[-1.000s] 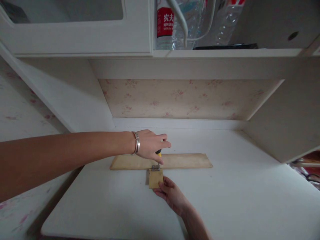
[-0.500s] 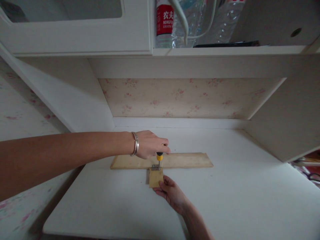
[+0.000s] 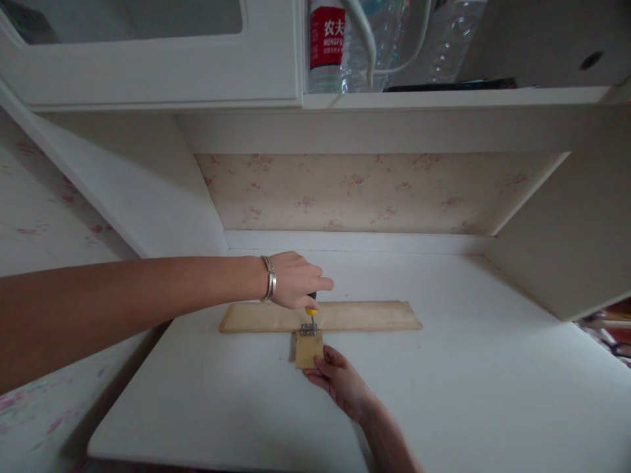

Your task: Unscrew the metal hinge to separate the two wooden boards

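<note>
My left hand (image 3: pixel 298 282), with a silver bracelet at the wrist, is closed around the black and yellow handle of a screwdriver (image 3: pixel 311 310). The shaft points down, its tip at a small metal hinge (image 3: pixel 309 329). That hinge lies where a long, thin wooden board (image 3: pixel 367 316) meets a small square piece of wood (image 3: pixel 308 351). My right hand (image 3: pixel 342 381) pinches the small piece at its lower right corner, thumb on top and fingers beneath. Most of the screwdriver's handle is hidden by my left hand.
Both boards rest over a white desktop (image 3: pixel 468 394). Above hangs a white cabinet (image 3: pixel 162 75), whose shelf holds a red-labelled bottle (image 3: pixel 327 43), other clear bottles and a pale cable (image 3: pixel 363 36). A side panel (image 3: pixel 557 243) stands at the right.
My left hand has turned and the screwdriver has shifted slightly left along the hinge, its handle now more covered. My right hand keeps its hold on the small wooden piece.
</note>
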Available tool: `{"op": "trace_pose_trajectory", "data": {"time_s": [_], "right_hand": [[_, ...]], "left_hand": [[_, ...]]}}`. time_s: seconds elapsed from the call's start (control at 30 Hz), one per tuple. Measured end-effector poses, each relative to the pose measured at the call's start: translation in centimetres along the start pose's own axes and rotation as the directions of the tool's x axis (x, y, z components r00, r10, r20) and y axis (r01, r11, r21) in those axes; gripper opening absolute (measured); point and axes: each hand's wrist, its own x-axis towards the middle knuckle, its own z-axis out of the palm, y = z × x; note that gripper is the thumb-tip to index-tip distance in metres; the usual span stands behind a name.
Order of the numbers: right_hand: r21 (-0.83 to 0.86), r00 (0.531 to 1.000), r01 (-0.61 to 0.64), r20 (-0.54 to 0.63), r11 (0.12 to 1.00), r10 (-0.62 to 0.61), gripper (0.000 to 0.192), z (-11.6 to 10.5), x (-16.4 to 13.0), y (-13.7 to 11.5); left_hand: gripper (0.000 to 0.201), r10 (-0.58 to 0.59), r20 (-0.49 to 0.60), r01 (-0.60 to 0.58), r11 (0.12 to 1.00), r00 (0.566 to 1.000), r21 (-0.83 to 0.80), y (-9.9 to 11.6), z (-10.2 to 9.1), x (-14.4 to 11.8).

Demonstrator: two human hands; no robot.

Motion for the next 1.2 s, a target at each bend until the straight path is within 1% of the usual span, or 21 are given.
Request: {"op": "trace_pose_trajectory", "data": {"time_s": [0.07,0.1,0.13,0.2,0.27,0.3,0.33,0.4,0.47,0.5,0.6,0.67,0.73,0.77,0.83,0.9,1.0,1.03,1.1,1.17,1.2], "right_hand": [[0.001,1.000,0.004,0.009,1.000,-0.004,0.031,0.05,-0.04,-0.03],[0.003,1.000,0.006,0.011,1.000,-0.006,0.031,0.07,-0.06,-0.06],[0.004,1.000,0.007,0.011,1.000,-0.007,0.030,0.09,-0.08,-0.10],[0.003,1.000,0.005,0.011,1.000,-0.005,0.030,0.11,-0.11,-0.18],[-0.002,1.000,0.003,0.013,1.000,-0.003,0.029,0.13,-0.13,-0.24],[-0.004,1.000,0.002,0.014,1.000,-0.002,0.029,0.13,-0.13,-0.25],[-0.004,1.000,0.000,0.013,1.000,0.000,0.029,0.13,-0.14,-0.25],[0.001,1.000,-0.002,0.009,1.000,0.001,0.029,0.12,-0.14,-0.22],[0.009,1.000,0.001,0.010,1.000,-0.001,0.030,0.10,-0.13,-0.19],[0.011,1.000,0.003,0.013,1.000,-0.003,0.030,0.09,-0.12,-0.18],[0.005,1.000,0.008,0.020,1.000,-0.008,0.030,0.05,-0.09,-0.18],[-0.004,1.000,0.007,0.018,1.000,-0.007,0.029,0.00,-0.07,-0.17],[-0.010,1.000,0.010,0.016,1.000,-0.010,0.030,-0.07,-0.04,-0.11],[-0.012,1.000,0.012,0.017,1.000,-0.012,0.030,-0.11,-0.02,-0.05],[-0.017,1.000,0.018,0.019,1.000,-0.018,0.030,-0.19,0.01,0.07],[-0.019,1.000,0.019,0.023,1.000,-0.018,0.031,-0.23,0.04,0.18],[-0.021,1.000,0.012,0.020,1.000,-0.012,0.030,-0.26,0.09,0.22],[-0.020,1.000,0.012,0.020,1.000,-0.011,0.030,-0.27,0.10,0.21],[-0.017,1.000,0.014,0.017,1.000,-0.014,0.030,-0.30,0.12,0.20],[-0.010,1.000,0.017,0.011,1.000,-0.017,0.030,-0.34,0.11,0.24],[-0.007,1.000,0.017,0.010,1.000,-0.017,0.030,-0.36,0.10,0.26]], "left_hand": [[0.041,-0.056,-0.029,0.055,0.998,0.998,-0.013,-0.04,0.07,0.06],[0.043,-0.048,-0.051,0.046,0.999,0.998,-0.024,-0.05,0.06,0.02],[0.045,-0.014,-0.069,0.012,0.999,0.998,-0.035,-0.06,0.01,-0.06],[0.041,0.078,-0.077,-0.082,0.996,0.994,-0.047,-0.08,-0.10,-0.27],[0.033,0.114,-0.036,-0.116,0.992,0.993,-0.045,-0.12,-0.16,-0.42],[0.031,0.093,-0.011,-0.093,0.995,0.996,-0.040,-0.13,-0.14,-0.44],[0.030,0.047,0.006,-0.047,0.998,0.999,-0.035,-0.13,-0.11,-0.42],[0.036,-0.049,0.024,0.049,0.998,0.999,-0.032,-0.09,-0.04,-0.32],[0.042,-0.083,0.015,0.084,0.996,0.996,-0.042,-0.01,-0.07,-0.24],[0.043,-0.070,0.008,0.071,0.996,0.997,-0.050,0.04,-0.13,-0.25],[0.041,0.033,0.008,-0.033,0.997,0.999,-0.071,0.14,-0.41,-0.40],[0.035,0.055,0.028,-0.053,0.995,0.998,-0.079,0.15,-0.50,-0.49],[0.030,0.005,0.042,-0.002,0.997,0.999,-0.071,0.15,-0.44,-0.46],[0.032,-0.041,0.044,0.044,0.997,0.998,-0.059,0.14,-0.37,-0.40],[0.043,-0.122,0.037,0.123,0.992,0.992,-0.029,0.14,-0.28,-0.27],[0.047,-0.142,0.010,0.142,0.989,0.990,-0.031,0.12,-0.32,-0.18],[0.045,-0.057,-0.004,0.056,0.993,0.998,-0.107,-0.01,-0.54,-0.25],[0.045,-0.023,0.009,0.024,0.991,1.000,-0.129,-0.08,-0.59,-0.29],[0.036,0.018,0.046,-0.011,0.989,0.999,-0.147,-0.24,-0.54,-0.35],[0.023,0.012,0.064,-0.003,0.991,0.998,-0.132,-0.38,-0.36,-0.33],[0.022,-0.016,0.062,0.024,0.993,0.998,-0.119,-0.41,-0.25,-0.30]]}}
